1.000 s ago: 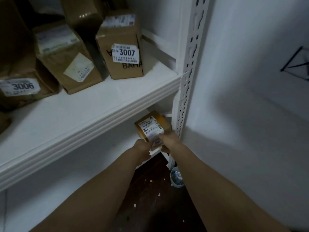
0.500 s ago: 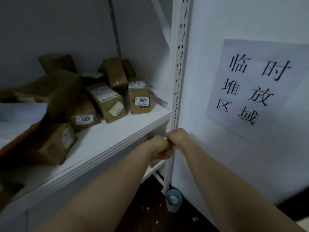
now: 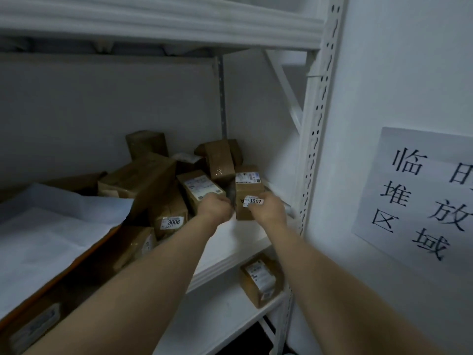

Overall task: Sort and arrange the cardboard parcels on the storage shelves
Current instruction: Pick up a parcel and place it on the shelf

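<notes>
On middle shelf (image 3: 243, 242) | left hand (image 3: 216, 207), right hand (image 3: 268, 210) at parcel 3007 (image 3: 247, 192) | fingers hidden, grips cannot be told

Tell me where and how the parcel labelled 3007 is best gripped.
Grip the 3007 parcel by its left and right side faces, coming from the open front of the shelf. It stands upright and narrow; other parcels crowd behind it, and a leaning parcel sits close on its left.

A white paper sign (image 3: 419, 198) with large black Chinese characters hangs on the pale wall (image 3: 409, 73) at right; a wrinkled white sheet (image 3: 51, 234) lies at left above an orange edge
</notes>
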Action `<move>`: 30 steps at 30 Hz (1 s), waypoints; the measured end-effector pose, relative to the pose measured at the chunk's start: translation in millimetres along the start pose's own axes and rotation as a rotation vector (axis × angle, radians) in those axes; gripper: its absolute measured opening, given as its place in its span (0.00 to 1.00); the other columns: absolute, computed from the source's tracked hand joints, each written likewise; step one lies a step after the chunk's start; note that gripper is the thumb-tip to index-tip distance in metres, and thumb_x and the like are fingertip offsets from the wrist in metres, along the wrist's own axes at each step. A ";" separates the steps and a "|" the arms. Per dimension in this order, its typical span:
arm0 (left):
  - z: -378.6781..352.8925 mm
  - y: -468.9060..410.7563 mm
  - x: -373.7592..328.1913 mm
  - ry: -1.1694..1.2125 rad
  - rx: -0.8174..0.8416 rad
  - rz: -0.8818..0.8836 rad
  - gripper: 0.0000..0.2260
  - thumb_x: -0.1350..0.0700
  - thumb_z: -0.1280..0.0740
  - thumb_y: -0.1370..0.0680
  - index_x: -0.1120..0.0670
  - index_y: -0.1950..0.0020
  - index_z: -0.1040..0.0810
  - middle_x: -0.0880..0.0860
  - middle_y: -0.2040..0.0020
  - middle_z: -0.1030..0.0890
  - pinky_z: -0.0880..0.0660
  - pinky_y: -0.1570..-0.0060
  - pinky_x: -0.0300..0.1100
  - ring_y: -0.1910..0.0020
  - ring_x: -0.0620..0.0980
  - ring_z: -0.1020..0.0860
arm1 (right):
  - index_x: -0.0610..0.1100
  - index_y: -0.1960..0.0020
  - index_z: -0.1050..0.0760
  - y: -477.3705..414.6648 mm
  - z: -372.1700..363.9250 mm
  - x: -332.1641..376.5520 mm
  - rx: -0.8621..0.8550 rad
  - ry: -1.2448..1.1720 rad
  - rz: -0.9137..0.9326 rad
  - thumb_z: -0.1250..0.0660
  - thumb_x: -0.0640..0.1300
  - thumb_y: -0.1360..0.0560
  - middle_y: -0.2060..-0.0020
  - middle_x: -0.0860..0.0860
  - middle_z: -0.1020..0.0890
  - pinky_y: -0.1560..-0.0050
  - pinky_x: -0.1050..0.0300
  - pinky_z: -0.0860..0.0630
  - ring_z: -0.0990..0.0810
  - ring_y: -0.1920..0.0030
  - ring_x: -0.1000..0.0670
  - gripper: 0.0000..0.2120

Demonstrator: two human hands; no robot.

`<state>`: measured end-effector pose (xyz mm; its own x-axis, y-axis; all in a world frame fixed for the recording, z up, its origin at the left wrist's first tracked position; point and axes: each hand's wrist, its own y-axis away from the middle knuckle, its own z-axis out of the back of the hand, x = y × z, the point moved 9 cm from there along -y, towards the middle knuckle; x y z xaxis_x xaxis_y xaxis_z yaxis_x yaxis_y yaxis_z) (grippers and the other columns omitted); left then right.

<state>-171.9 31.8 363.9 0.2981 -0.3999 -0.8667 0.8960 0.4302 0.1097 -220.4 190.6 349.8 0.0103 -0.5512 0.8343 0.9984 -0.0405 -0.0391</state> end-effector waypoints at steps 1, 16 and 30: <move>3.3 -7.4 -2.1 -0.028 -0.018 -0.007 0.08 0.65 0.40 0.22 0.62 0.54 0.20 0.56 0.56 0.22 0.23 0.46 0.50 0.52 0.56 0.23 | 0.44 0.35 0.29 -7.6 -0.3 3.8 -0.026 0.052 0.008 0.32 0.46 0.24 0.38 0.43 0.26 0.42 0.51 0.27 0.25 0.40 0.43 0.19; 11.1 -64.6 -6.6 -0.053 -0.107 0.051 0.12 0.63 0.40 0.20 0.57 0.42 0.20 0.56 0.43 0.24 0.27 0.43 0.47 0.41 0.56 0.26 | 0.46 0.23 0.51 -84.4 -45.6 12.9 0.053 0.287 -0.021 0.29 0.60 0.30 0.31 0.38 0.37 0.40 0.46 0.29 0.33 0.34 0.39 0.46; 3.8 -31.7 -7.0 -0.015 -0.031 0.012 0.10 0.64 0.40 0.21 0.61 0.47 0.18 0.57 0.51 0.23 0.24 0.42 0.50 0.48 0.57 0.25 | 0.47 0.23 0.51 -32.1 14.4 3.4 -0.082 0.087 -0.070 0.31 0.54 0.27 0.31 0.37 0.38 0.39 0.46 0.31 0.38 0.31 0.37 0.41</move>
<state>-201.1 17.9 368.4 0.3137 -0.4062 -0.8582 0.8817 0.4602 0.1045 -251.7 202.0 361.8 -0.0674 -0.6149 0.7857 0.9886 -0.1477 -0.0308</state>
